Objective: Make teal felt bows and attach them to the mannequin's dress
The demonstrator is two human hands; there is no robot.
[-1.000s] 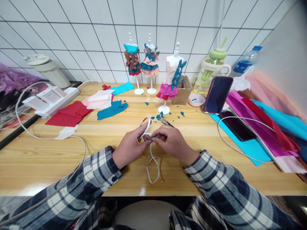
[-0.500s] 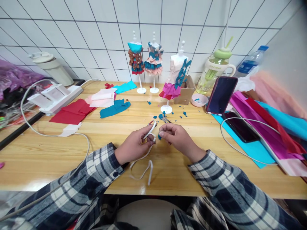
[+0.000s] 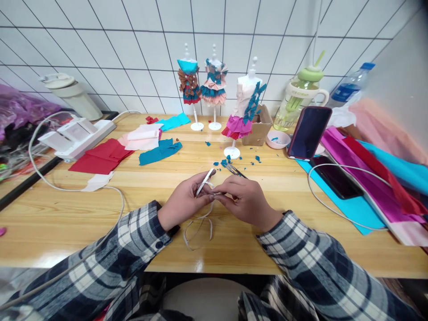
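Note:
A narrow white strip, like tape or ribbon, runs through my left hand, whose fingers are closed on it. Its loose end hangs in loops down to the tabletop. My right hand meets the left at the fingertips, thumb and forefinger pinched together; what lies in that pinch is too small and hidden to make out. Just beyond the right hand are dark-handled tweezers or small scissors among teal scraps. Behind them stands a mini dress form in pale pink, magenta and teal crepe paper.
Two more dressed forms stand by the tiled wall, near a small cardboard box and a pink bowl. Left lie red paper and a power strip. Right are a propped phone, another phone, and coloured sheets.
My right hand has moved left until its fingertips meet my left hand's. The teal piece at its fingertips no longer shows. The white strip's hanging loop has shifted.

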